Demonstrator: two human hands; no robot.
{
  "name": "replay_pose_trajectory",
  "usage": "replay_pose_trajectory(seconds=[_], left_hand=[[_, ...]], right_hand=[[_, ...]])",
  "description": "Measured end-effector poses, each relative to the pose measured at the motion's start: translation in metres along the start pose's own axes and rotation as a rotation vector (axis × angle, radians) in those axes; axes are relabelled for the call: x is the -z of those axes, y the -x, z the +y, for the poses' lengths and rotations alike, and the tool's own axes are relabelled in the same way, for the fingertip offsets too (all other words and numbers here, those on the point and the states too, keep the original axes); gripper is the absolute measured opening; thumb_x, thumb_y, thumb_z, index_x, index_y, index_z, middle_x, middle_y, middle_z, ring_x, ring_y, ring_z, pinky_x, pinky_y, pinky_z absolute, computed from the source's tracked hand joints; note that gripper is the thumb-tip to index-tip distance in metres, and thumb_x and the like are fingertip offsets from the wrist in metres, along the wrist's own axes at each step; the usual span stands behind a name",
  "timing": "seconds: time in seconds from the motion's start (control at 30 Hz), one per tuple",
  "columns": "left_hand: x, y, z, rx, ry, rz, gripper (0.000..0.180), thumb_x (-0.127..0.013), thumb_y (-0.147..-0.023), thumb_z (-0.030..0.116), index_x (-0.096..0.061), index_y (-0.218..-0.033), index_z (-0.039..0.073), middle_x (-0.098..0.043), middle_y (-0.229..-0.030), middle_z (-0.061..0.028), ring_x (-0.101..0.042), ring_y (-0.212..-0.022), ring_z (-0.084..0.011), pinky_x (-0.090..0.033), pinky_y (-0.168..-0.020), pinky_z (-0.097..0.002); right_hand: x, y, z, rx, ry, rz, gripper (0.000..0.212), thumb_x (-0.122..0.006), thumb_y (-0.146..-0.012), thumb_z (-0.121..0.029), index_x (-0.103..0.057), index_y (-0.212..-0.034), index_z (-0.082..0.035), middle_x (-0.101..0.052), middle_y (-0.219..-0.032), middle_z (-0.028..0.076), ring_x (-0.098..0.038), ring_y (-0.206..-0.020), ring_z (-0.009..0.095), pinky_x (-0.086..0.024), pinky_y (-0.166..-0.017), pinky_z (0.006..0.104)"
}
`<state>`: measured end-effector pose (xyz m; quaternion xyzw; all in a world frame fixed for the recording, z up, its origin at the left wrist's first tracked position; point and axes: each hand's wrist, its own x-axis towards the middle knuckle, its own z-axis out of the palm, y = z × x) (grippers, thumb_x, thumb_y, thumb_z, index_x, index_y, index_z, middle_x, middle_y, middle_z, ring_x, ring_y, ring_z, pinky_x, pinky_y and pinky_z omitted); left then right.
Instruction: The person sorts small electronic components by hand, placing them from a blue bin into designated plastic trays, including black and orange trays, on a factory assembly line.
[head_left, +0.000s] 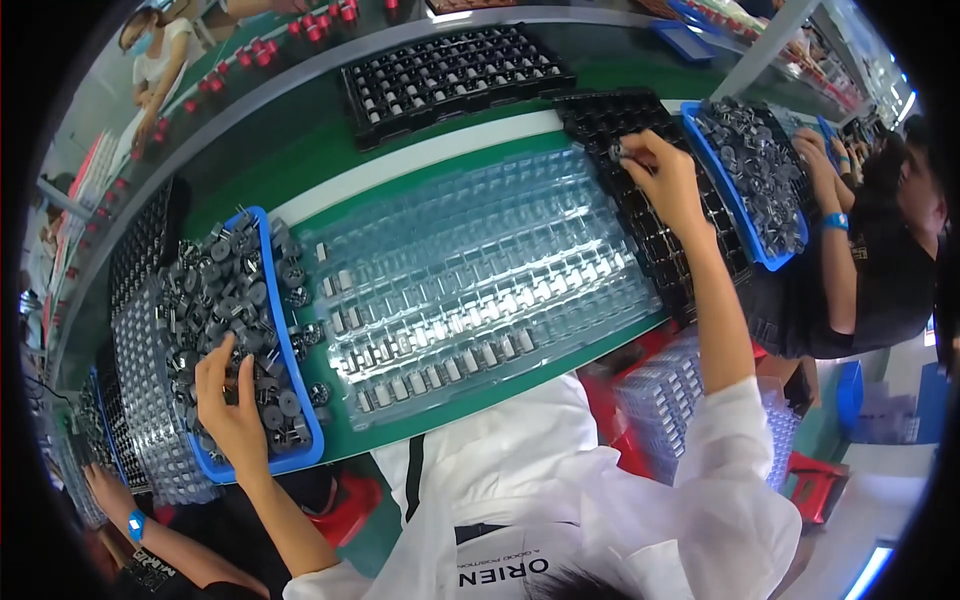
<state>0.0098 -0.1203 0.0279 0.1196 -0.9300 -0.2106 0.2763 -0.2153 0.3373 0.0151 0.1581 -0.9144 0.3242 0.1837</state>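
My left hand [228, 408] reaches over a blue plastic bin [282, 335] at the left, heaped with small dark grey cylindrical parts [232, 290]. Its thumb and fingers are apart, their tips touching the pile. At the upper right, my right hand [664, 176] pinches a small dark part [617, 152] at the far end of a black compartment tray [650, 220]. Between my hands lies a clear plastic blister tray [480, 240]. Several small silvery-white parts [435, 377] stand in its near row, and a few more sit along its left side.
Another black tray [455, 80] holding parts lies beyond the pale strip. A second blue bin [752, 185] of grey parts stands at right, beside a co-worker's arm [838, 260]. Loose grey parts [318, 393] lie beside the left bin. Another person's hand [110, 490] is at lower left.
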Motion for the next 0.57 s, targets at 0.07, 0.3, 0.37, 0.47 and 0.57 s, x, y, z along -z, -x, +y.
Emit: replay_pose_trajectory(seconds=[0.07,0.3,0.37,0.47,0.57], left_hand=[[-0.005,0.000,-0.003,-0.059,0.116,0.063,0.017,-0.065,-0.082,-0.001,-0.068,-0.098,0.001,-0.059,-0.098,-0.0083,-0.057,-0.088,-0.0183,-0.045,-0.071,-0.0272],[-0.011,0.007,0.016,0.048,0.251,0.007,0.017,-0.065,-0.079,-0.002,-0.068,-0.096,0.000,-0.057,-0.099,-0.0085,-0.057,-0.089,-0.0183,-0.045,-0.074,-0.0260],[-0.012,0.007,0.014,0.008,0.201,0.013,0.018,-0.066,-0.078,-0.003,-0.068,-0.095,-0.001,-0.058,-0.100,-0.0088,-0.057,-0.089,-0.0194,-0.045,-0.077,-0.0275],[-0.015,0.011,0.027,0.084,0.321,-0.027,0.018,-0.067,-0.075,-0.003,-0.068,-0.093,0.000,-0.059,-0.096,-0.0088,-0.058,-0.090,-0.0213,-0.044,-0.080,-0.0288],[-0.019,0.011,0.036,-0.110,0.215,-0.148,0.017,-0.062,-0.084,-0.003,-0.066,-0.100,-0.001,-0.055,-0.109,-0.0094,-0.057,-0.096,-0.0237,-0.043,-0.089,-0.0279]], right_hand=[[-0.011,-0.032,0.023,0.121,-0.030,0.018,0.022,-0.066,-0.077,0.002,-0.059,-0.098,0.002,-0.067,-0.091,0.014,-0.067,-0.085,0.026,-0.052,-0.076,0.0317],[-0.054,-0.107,0.051,0.298,0.050,-0.204,0.021,-0.067,-0.075,0.002,-0.060,-0.095,0.002,-0.066,-0.090,0.013,-0.065,-0.084,0.024,-0.051,-0.076,0.0328],[-0.050,-0.108,0.052,0.274,-0.029,-0.241,0.022,-0.067,-0.075,0.004,-0.061,-0.095,0.002,-0.066,-0.089,0.011,-0.065,-0.085,0.021,-0.051,-0.078,0.0309],[-0.050,-0.107,0.061,0.247,-0.071,-0.282,0.022,-0.065,-0.075,0.008,-0.061,-0.096,0.002,-0.064,-0.098,0.011,-0.064,-0.091,0.020,-0.051,-0.082,0.0289],[-0.060,-0.111,0.069,0.315,0.087,-0.329,0.018,-0.062,-0.078,0.009,-0.062,-0.095,0.002,-0.061,-0.110,0.011,-0.061,-0.098,0.026,-0.050,-0.087,0.0313]])
